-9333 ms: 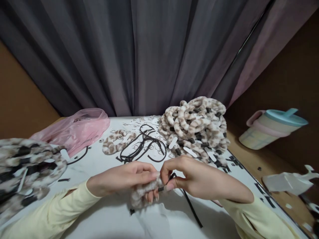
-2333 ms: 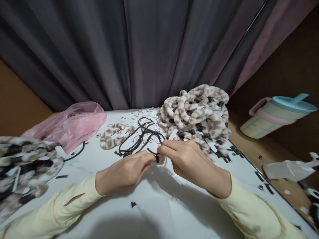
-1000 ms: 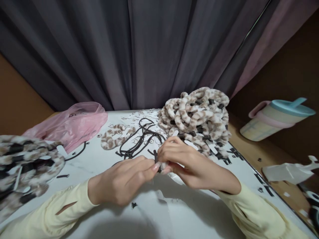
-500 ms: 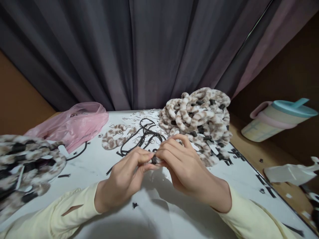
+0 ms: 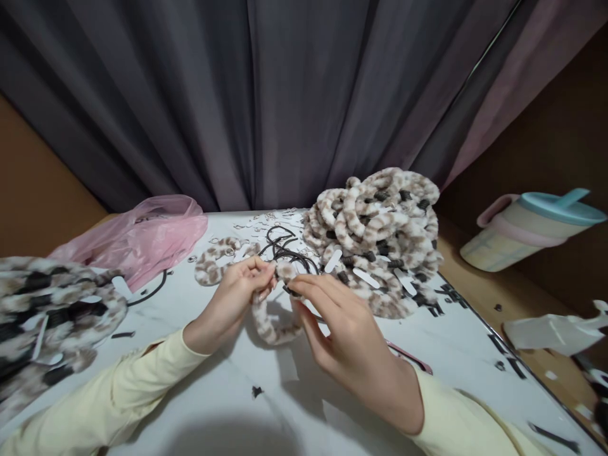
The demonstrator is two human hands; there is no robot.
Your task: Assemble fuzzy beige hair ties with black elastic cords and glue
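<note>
A furry white-and-brown strap [image 5: 272,330] hangs as a loop between my two hands, its lower curve just over the tabletop. My left hand [image 5: 232,301] is closed on the strap's upper left end, thumb against fingers. With fingertips pinched together, my right hand [image 5: 351,335] grips the strap's right side at a dark cord piece; the exact contact is partly hidden by the fingers. Black cords [image 5: 289,250] lie loosely just beyond my hands. Another furry strap [image 5: 211,269] rests on the table left of these cords.
A large pile of furry straps [image 5: 375,218] stands at back right, another pile [image 5: 52,310] at left beside a pink plastic bag [image 5: 147,228]. Small metal clasps lie at the back. A slim pink-and-black tool [image 5: 422,365] shows by my right wrist. A lidded cup [image 5: 527,228] stands far right.
My hands have shifted apart slightly, and the strap's loop now hangs in view below them. My right hand has moved down a little. The slim pink tool has come into view.
</note>
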